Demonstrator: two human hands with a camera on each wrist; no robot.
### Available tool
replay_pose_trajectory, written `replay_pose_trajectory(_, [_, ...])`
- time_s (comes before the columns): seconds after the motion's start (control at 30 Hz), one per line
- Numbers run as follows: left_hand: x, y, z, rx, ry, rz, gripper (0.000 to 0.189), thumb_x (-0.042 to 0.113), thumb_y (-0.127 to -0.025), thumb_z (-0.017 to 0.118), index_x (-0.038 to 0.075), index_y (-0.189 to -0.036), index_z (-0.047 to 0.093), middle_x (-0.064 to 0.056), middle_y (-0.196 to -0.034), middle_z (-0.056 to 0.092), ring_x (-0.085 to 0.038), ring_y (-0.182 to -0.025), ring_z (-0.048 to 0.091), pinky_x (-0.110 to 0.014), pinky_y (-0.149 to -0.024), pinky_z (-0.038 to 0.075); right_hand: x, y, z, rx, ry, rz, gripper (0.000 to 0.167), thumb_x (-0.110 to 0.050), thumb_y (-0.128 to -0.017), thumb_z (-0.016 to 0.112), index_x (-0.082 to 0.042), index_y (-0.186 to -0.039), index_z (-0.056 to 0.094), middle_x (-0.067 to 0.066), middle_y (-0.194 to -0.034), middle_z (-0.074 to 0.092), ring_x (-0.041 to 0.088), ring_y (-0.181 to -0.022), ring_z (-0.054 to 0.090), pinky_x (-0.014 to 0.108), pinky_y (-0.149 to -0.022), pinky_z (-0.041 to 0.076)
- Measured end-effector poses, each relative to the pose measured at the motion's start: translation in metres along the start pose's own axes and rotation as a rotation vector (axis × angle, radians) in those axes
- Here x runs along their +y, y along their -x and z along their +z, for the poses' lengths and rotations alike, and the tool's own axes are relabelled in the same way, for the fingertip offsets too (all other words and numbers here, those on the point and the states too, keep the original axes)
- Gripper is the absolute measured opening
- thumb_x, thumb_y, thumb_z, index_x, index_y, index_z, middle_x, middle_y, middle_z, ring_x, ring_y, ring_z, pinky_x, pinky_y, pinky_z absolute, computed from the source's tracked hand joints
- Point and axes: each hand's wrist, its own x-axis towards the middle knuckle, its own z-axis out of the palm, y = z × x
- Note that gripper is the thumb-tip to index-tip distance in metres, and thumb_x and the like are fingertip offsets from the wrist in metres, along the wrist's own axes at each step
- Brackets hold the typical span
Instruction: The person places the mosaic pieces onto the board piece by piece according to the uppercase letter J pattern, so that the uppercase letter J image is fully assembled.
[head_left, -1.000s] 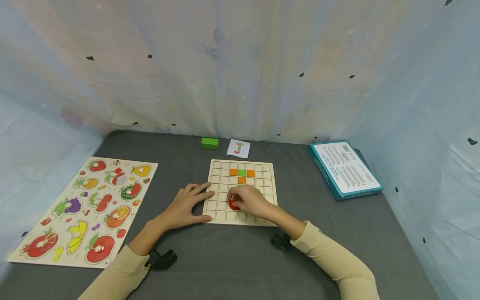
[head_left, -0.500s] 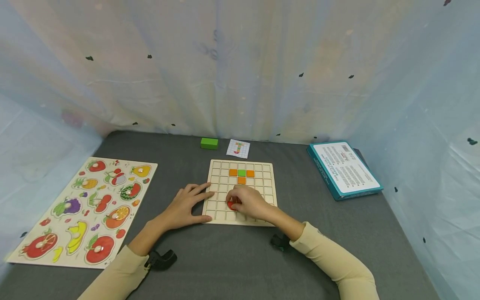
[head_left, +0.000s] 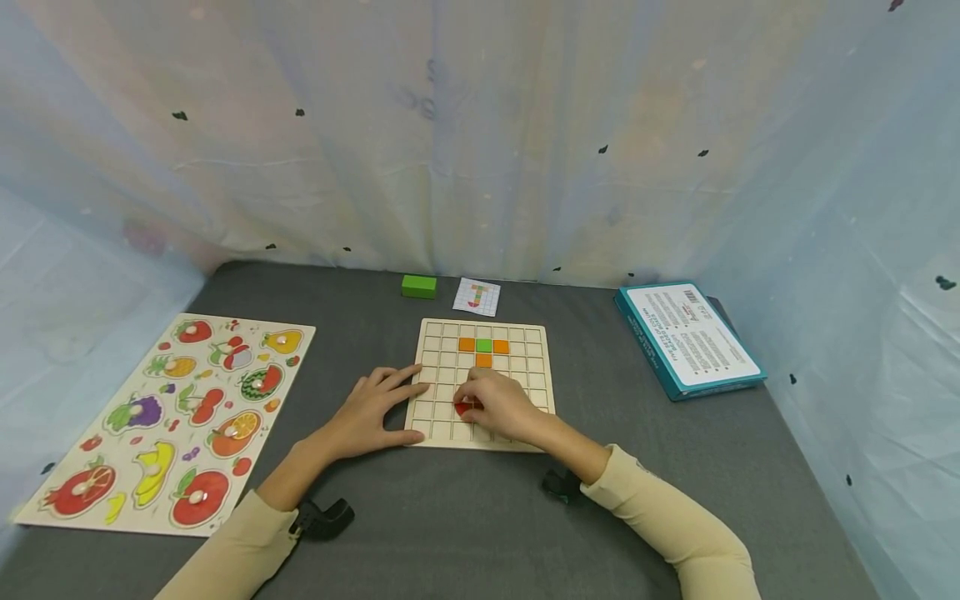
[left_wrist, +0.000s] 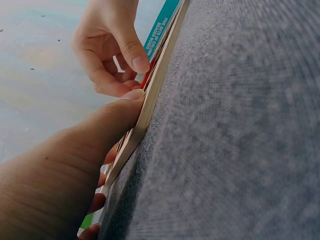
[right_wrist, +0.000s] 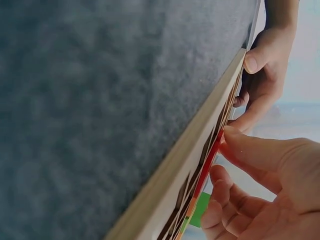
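In the head view a wooden grid board (head_left: 528, 379) lies flat on the table. Its upper squares hold several orange tiles (head_left: 500, 347) and a green tile (head_left: 483, 345). My left hand (head_left: 375, 412) rests against the board's left side with fingers spread. Over the lower middle of the grid, my right hand (head_left: 501, 404) has its thumb and fingertips on a red tile (head_left: 462, 409) with a curved edge. The right wrist view shows that red tile (right_wrist: 209, 159) at board level, with the thumb touching its end. Fingers hide part of it.
Behind the board lie a green block (head_left: 419, 287) and a small pattern card (head_left: 477, 297). A fruit puzzle board (head_left: 247, 329) covers the left of the table. A teal box (head_left: 690, 340) lies at the right. Sheeting (head_left: 480, 167) hangs round the table.
My right fingers and the red tile have shifted very slightly on the grid. The left hand stays in place.
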Motion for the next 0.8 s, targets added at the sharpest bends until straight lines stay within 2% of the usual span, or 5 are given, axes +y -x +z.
replay_pose_trajectory(0.17, [0.001, 0.0, -0.001, 0.004, 0.003, 0.003, 0.078, 0.059, -0.082, 0.074, 0.019, -0.146, 0.054, -0.009, -0.158, 0.036, -0.028, -0.128, 0.04, -0.053, -0.092, 0.032, -0.003, 0.009, -0.001, 0.041, 0.126, -0.039, 0.022, -0.021, -0.087, 0.079, -0.01, -0.107, 0.075, 0.003, -0.094, 0.059, 0.016, -0.082, 0.052, 0.029, -0.064, 0.045])
replay_pose_trajectory(0.3, [0.001, 0.0, -0.001, 0.01, -0.002, 0.011, 0.078, 0.059, -0.083, 0.074, 0.018, -0.146, 0.055, -0.01, -0.158, 0.036, -0.028, -0.127, 0.041, -0.054, -0.092, 0.033, -0.01, 0.021, -0.005, -0.044, 0.335, -0.076, 0.048, -0.041, -0.093, 0.071, -0.011, -0.13, 0.065, 0.013, -0.136, 0.054, 0.028, -0.12, 0.052, 0.045, -0.089, 0.048])
replay_pose_trajectory(0.4, [0.001, 0.0, -0.001, 0.006, -0.007, 0.007, 0.078, 0.058, -0.083, 0.074, 0.018, -0.146, 0.054, -0.01, -0.158, 0.036, -0.028, -0.127, 0.041, -0.054, -0.092, 0.033, -0.017, 0.031, -0.009, -0.164, 0.399, -0.086, 0.067, -0.055, -0.096, 0.058, -0.014, -0.149, 0.048, 0.009, -0.162, 0.028, 0.033, -0.145, 0.028, 0.059, -0.105, 0.033])
replay_pose_trajectory(0.57, [0.001, 0.0, -0.001, -0.01, -0.002, -0.006, 0.078, 0.058, -0.083, 0.074, 0.018, -0.147, 0.053, -0.009, -0.159, 0.035, -0.028, -0.128, 0.04, -0.054, -0.093, 0.033, -0.024, 0.043, -0.007, -0.251, 0.363, -0.084, 0.074, -0.058, -0.099, 0.048, -0.015, -0.157, 0.034, 0.001, -0.166, 0.018, 0.03, -0.152, 0.011, 0.064, -0.113, 0.017])
replay_pose_trajectory(0.8, [0.002, 0.0, -0.001, -0.007, 0.003, -0.004, 0.078, 0.058, -0.082, 0.075, 0.019, -0.147, 0.053, -0.009, -0.159, 0.035, -0.028, -0.129, 0.04, -0.054, -0.094, 0.032, -0.022, 0.049, -0.001, -0.279, 0.352, -0.061, 0.073, -0.058, -0.1, 0.044, -0.015, -0.157, 0.034, 0.003, -0.166, 0.018, 0.03, -0.152, 0.008, 0.064, -0.113, 0.013])
